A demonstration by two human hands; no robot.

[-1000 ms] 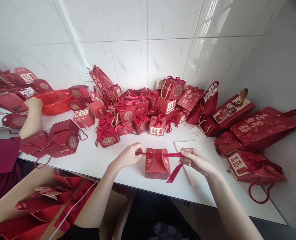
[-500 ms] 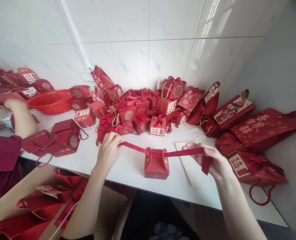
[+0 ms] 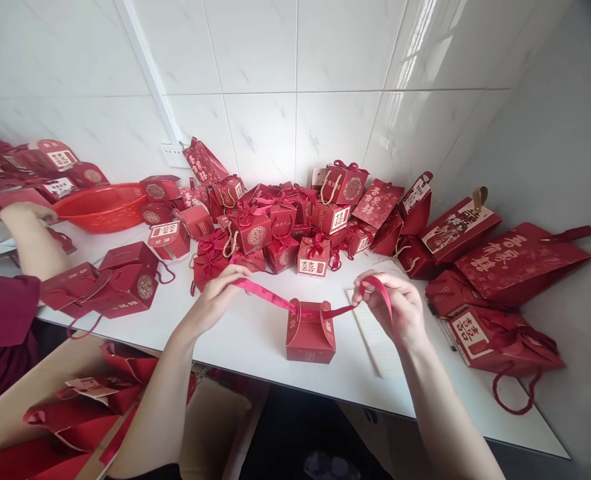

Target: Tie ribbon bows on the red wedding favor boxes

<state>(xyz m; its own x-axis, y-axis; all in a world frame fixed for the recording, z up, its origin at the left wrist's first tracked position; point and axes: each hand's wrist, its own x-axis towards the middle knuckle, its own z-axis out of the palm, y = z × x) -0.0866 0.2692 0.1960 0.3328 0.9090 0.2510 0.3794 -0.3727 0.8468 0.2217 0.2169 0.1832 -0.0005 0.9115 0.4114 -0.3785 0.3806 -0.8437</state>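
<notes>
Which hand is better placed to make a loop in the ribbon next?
Probably the right hand: the ribbon curls over at its fingers, nearer the box between the hands. The left hand holds its side farther out, running almost straight.

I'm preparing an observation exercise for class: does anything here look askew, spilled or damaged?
Nothing looks spilled or damaged. The front box, ribbon across its top, stands upright. Mildly askew: the large bag at far right, tilted instead of standing straight.
</notes>
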